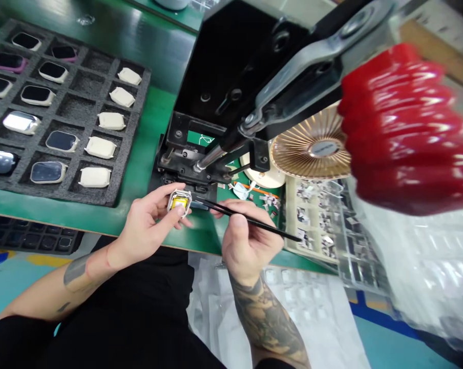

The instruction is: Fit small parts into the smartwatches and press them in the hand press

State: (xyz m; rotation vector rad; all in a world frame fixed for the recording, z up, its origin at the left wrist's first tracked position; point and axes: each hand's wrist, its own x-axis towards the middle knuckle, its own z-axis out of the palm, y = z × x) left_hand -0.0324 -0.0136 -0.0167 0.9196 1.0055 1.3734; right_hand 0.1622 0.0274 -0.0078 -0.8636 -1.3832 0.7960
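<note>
Green bench [147, 154], left hand [147, 225] pinching watch case [180, 201], right hand [247, 241] holding tweezers [277, 230]

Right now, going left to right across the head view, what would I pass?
Grey foam tray of watches → left hand → small watch case it holds → right hand gripping a thin black tool → compartmented parts box → red press handle.

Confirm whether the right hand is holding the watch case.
No: the left hand pinches the watch case, while the right hand holds black tweezers.
</note>
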